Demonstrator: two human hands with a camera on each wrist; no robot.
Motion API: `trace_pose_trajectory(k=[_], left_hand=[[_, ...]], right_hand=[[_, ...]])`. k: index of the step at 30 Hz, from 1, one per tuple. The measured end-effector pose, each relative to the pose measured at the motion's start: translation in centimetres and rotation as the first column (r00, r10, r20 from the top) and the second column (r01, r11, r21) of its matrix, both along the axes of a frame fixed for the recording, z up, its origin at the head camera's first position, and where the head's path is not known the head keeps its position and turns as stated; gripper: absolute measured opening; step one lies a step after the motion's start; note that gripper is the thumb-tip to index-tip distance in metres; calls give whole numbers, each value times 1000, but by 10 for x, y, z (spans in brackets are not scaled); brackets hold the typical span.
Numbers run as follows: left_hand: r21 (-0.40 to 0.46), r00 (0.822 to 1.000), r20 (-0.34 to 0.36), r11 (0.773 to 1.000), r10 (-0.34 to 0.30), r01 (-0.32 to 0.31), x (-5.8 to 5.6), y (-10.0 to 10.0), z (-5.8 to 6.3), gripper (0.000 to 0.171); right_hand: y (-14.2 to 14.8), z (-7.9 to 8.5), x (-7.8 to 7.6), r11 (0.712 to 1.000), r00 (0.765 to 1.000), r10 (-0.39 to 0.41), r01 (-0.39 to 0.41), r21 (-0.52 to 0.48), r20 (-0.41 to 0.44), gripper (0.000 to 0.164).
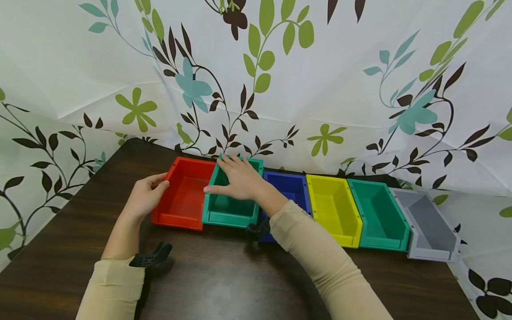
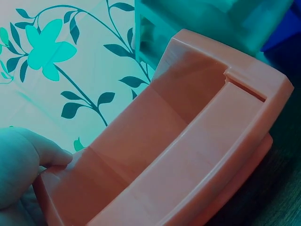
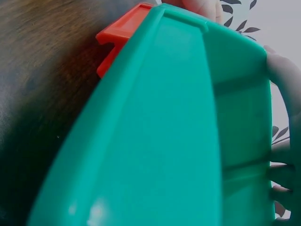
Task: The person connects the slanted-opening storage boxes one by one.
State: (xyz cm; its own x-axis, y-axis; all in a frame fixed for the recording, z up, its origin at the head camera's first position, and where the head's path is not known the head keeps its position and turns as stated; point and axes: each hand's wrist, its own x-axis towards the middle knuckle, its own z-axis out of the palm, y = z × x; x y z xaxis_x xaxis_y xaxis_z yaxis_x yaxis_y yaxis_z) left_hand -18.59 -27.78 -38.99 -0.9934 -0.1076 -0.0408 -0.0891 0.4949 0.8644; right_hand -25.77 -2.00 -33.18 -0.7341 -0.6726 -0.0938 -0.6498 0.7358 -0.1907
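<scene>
My left hand (image 1: pixel 146 195) grips the left wall of a red plastic storage bin (image 1: pixel 182 198). In the left wrist view its thumb (image 2: pixel 59 157) lies on the bin's rim, while the other fingers are mostly hidden outside the wall. Beside it stands a green bin (image 1: pixel 230 218), its side against the red one. Spread over this green bin, my right hand (image 1: pixel 240 180) reaches with fairly straight fingertips to the back rim, the thumb extended to the left rim. The right wrist view shows the green bin's front lip (image 3: pixel 169 117) large and close.
To the right the row continues with a blue bin (image 1: pixel 288 186), a yellow bin (image 1: pixel 334 213), another green bin (image 1: pixel 380 218) and a grey bin (image 1: pixel 430 226). They stand along the back of a dark wooden table (image 1: pixel 224 284), before a leaf-patterned cloth (image 1: pixel 344 80).
</scene>
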Motion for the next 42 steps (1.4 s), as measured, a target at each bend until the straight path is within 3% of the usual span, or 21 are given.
trace_pose_trajectory(k=[14, 27, 42], left_hand=[[2, 1000, 3, 1000, 1, -1, 0, 3, 3, 54], [-5, 1000, 14, 1000, 11, -11, -1, 2, 2, 53], [-26, 1000, 26, 1000, 9, -8, -1, 2, 2, 55]], right_hand=[[2, -30, 1, 999, 1000, -9, 9, -49, 4, 98], [2, -36, 1, 998, 999, -26, 27, -57, 34, 99], [1, -44, 4, 999, 999, -43, 43, -23, 0, 100]])
